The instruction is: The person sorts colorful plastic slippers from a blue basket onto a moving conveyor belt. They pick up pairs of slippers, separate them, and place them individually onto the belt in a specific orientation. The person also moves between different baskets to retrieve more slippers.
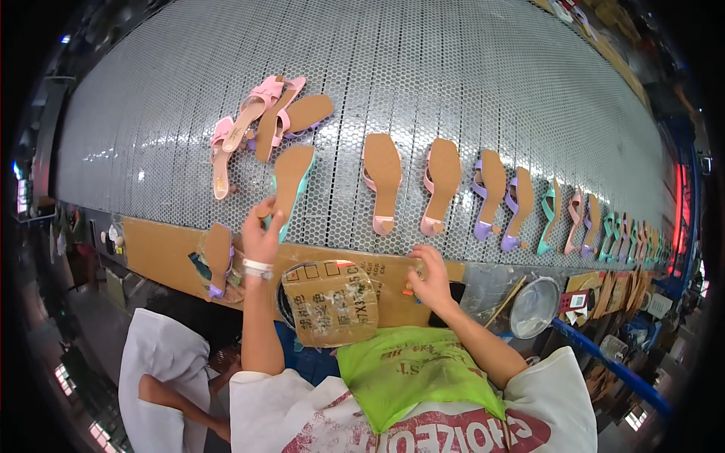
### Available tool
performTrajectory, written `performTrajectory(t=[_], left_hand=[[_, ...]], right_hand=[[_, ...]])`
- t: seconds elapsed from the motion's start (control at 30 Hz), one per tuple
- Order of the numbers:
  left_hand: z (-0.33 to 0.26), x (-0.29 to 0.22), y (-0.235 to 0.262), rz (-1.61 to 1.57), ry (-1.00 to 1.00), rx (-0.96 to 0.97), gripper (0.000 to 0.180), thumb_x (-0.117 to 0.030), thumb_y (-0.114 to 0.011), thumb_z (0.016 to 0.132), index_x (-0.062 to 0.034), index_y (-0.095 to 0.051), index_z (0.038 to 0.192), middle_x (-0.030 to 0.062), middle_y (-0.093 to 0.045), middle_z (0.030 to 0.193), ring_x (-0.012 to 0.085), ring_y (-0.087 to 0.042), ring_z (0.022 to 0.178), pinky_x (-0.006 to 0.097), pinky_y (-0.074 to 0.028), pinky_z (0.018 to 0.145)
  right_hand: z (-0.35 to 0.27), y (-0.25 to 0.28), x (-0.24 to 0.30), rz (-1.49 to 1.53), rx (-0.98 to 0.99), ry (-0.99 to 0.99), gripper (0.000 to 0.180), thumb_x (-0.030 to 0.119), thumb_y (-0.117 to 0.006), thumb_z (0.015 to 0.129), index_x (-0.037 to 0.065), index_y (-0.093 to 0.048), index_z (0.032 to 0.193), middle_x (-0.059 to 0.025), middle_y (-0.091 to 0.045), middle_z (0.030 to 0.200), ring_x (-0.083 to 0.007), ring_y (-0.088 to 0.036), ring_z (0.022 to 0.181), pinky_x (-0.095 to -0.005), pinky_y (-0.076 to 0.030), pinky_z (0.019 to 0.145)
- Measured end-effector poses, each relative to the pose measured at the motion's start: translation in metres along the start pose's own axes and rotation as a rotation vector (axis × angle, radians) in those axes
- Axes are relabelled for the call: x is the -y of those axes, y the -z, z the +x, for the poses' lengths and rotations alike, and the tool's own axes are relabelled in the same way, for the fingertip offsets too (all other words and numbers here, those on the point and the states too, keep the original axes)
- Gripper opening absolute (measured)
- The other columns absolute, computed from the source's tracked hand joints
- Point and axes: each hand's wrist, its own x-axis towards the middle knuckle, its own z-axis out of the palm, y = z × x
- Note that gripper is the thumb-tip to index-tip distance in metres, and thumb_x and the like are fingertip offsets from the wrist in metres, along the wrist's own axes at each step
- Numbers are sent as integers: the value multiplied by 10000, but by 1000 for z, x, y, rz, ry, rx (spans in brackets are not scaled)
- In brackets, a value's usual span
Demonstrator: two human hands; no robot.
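My left hand (261,237) grips a teal sandal (291,185) by its heel end, tan sole facing up, above the near edge of the metal mesh conveyor (343,83). My right hand (428,276) is half curled over the cardboard strip, thumb and fingers apart, with no item visible between them. Beside its thumb is a small orange and blue item (410,291), too small to name. A pink sandal (383,181) and another pink sandal (442,185) lie sole up on the mesh, beyond my right hand.
Pink and purple sandals (268,117) lie jumbled at the left. A row of purple, teal and pink sandals (491,192) runs rightward. Nearer me are a cardboard-topped container (330,302), a round clear-topped tub (534,307) and a purple sandal (219,260). Another person's arm (177,400) is at lower left.
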Motion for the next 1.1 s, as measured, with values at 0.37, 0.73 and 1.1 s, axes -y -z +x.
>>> performTrajectory(t=[0.37,0.73,1.1], left_hand=[[15,76,-47,492,-154,289,310,-152,-748,643,-37,-636,909,157,-534,1133,324,-531,1009,396,-443,855],[26,58,-34,627,-299,526,413,-64,-674,632,-59,-534,1020,172,-504,1181,361,-484,1072,401,-412,897],[181,-10,-69,1236,-524,279,702,-184,-701,631,-174,-409,1269,94,-338,1368,335,-273,1268,542,-233,1005]], right_hand=[[-55,38,-10,25,-127,-168,170,-2,-573,716,-3,-587,885,-114,-598,930,-224,-582,842,-303,-460,740],[-79,22,-9,153,-174,-332,136,33,-579,751,-3,-589,882,-111,-610,872,-205,-600,777,-294,-481,699],[-97,15,-3,130,-230,-518,144,16,-565,770,-10,-596,908,-74,-621,852,-136,-575,704,-260,-458,648]])
